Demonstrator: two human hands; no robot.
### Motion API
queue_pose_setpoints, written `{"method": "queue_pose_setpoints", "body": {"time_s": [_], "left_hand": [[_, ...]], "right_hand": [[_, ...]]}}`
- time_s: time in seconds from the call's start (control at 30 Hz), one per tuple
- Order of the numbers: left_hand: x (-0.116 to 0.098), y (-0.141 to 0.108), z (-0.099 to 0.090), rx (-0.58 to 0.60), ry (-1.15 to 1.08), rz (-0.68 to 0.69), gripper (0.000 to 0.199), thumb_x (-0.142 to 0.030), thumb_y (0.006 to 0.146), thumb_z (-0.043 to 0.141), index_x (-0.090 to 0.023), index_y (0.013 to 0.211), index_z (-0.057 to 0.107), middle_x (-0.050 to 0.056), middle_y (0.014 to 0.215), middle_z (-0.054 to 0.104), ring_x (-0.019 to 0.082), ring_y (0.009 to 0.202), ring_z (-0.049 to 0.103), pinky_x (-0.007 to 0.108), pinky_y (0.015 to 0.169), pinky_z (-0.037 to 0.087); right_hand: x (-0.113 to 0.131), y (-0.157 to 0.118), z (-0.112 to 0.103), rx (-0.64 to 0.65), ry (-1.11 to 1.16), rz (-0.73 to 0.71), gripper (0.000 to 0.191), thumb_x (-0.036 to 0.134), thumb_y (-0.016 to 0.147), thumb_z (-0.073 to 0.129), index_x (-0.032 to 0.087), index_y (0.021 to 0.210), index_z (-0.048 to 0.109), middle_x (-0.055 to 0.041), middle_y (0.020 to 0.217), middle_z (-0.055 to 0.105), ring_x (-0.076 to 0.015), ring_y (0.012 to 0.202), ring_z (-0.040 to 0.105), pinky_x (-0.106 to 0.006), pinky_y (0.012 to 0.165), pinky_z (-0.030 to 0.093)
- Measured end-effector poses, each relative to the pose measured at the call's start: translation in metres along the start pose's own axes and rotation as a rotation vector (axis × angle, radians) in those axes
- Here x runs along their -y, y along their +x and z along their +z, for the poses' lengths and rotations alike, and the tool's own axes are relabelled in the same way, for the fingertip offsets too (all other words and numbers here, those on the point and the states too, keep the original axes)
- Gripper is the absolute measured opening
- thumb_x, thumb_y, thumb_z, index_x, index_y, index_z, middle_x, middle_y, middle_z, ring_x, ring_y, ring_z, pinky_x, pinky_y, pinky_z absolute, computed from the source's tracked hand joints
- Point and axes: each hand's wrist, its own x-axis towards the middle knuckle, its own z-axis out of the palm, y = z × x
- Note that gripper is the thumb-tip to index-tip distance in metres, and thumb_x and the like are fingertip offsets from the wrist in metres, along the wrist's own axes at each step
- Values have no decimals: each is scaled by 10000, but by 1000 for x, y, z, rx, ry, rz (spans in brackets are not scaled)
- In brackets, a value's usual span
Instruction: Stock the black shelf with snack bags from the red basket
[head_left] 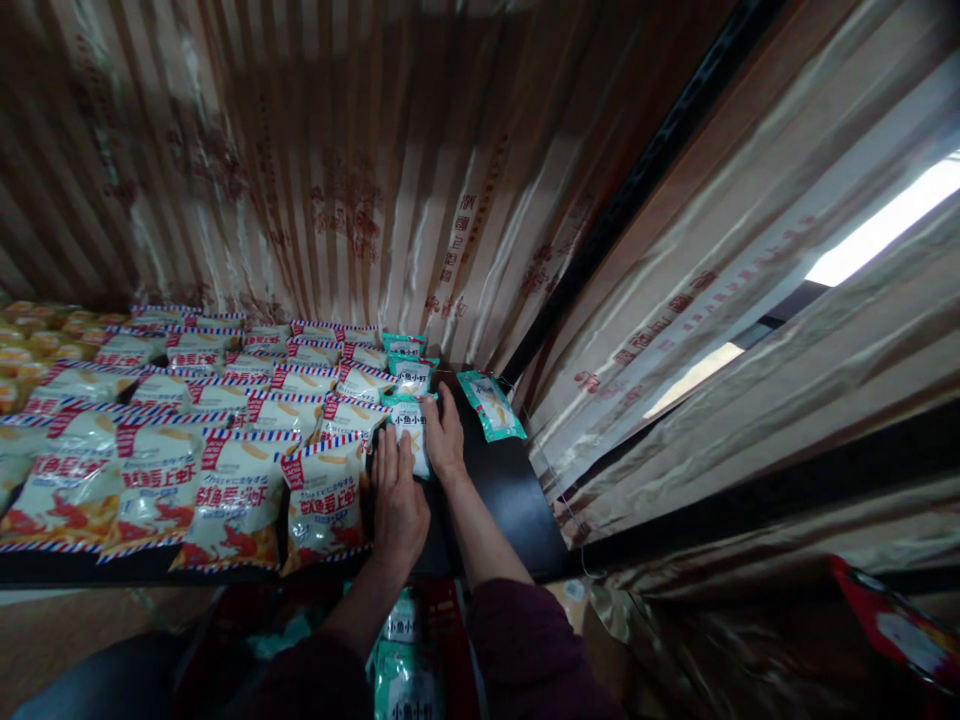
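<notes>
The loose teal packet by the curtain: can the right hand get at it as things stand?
Probably yes. The right hand rests on a teal packet beside it, and only bare black shelf lies between it and the loose packet.

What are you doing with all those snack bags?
A person's left hand and right hand both press on one teal snack packet lying flat on a dark shelf. More teal packets lie in a line behind it, and one sits apart to the right. Rows of red-and-white striped snack bags cover the shelf to the left. Striped curtains hang behind.
</notes>
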Motion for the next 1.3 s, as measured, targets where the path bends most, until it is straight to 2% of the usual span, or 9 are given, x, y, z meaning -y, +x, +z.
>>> {"method": "queue_pose_setpoints", "body": {"time_s": [0.17, 0.27, 0.33, 0.47, 0.63, 0.83, 1.07, 1.3], "left_hand": [[-1, 0, 0, -10, 21, -17, 672, 23, 777, 321, -134, 1428, 277, 168, 1514, 237, 247, 1417, 137, 512, 1114, 235], [-2, 0, -2, 0, 37, -32, 666, 24, 771, 325, -127, 1419, 301, 165, 1518, 231, 248, 1417, 134, 506, 1118, 236], [-4, 0, -2, 7, 45, -45, 662, 31, 761, 327, -113, 1407, 325, 167, 1520, 220, 247, 1419, 122, 494, 1126, 230], [-5, 0, -3, 22, 64, -77, 650, 28, 753, 339, -94, 1391, 355, 170, 1517, 228, 251, 1418, 125, 482, 1133, 225], [-5, 0, -2, 41, 99, -95, 624, 29, 765, 322, -78, 1378, 378, 178, 1501, 268, 250, 1411, 155, 471, 1134, 238], [-3, -1, 3, 25, 112, -123, 634, 25, 784, 311, -103, 1404, 338, 177, 1486, 299, 252, 1403, 183, 481, 1118, 279], [-1, 0, 4, 34, 113, -138, 604, 7, 807, 299, -102, 1399, 339, 174, 1483, 307, 240, 1395, 215, 466, 1117, 291], [-2, -1, 1, 34, 100, -116, 623, 26, 793, 296, -117, 1398, 345, 169, 1491, 292, 237, 1407, 170, 469, 1123, 276]], "right_hand": [[18, 11, -5, -111, -197, -335, 508, 445, 928, 286, 141, 1219, 571, -97, 1244, 592, -230, 1209, 434, -405, 1058, 298], [38, 18, -4, -84, -282, -414, 490, 438, 941, 273, 168, 1193, 596, -80, 1122, 655, -229, 1079, 490, -385, 978, 365], [50, 22, 1, -16, -309, -413, 498, 431, 954, 232, 189, 1216, 579, -68, 1104, 663, -221, 1030, 516, -368, 941, 388], [66, 29, 15, 150, -373, -372, 540, 411, 972, 135, 196, 1256, 542, -61, 1170, 639, -219, 1067, 534, -364, 964, 375], [79, 34, 25, 258, -531, -270, 541, 425, 972, 116, 219, 1292, 500, -62, 1181, 637, -244, 1070, 551, -390, 934, 398], [95, 36, 31, 325, -677, -226, 557, 410, 977, 113, 184, 1177, 581, -97, 1007, 702, -240, 1039, 580, -370, 917, 401], [96, 39, 37, 329, -646, -221, 559, 405, 980, 102, 177, 1153, 583, -106, 1056, 687, -225, 1060, 573, -353, 920, 389], [90, 40, 38, 332, -623, -262, 541, 388, 987, 113, 177, 1140, 587, -84, 1089, 684, -194, 1042, 581, -334, 954, 368]]}}
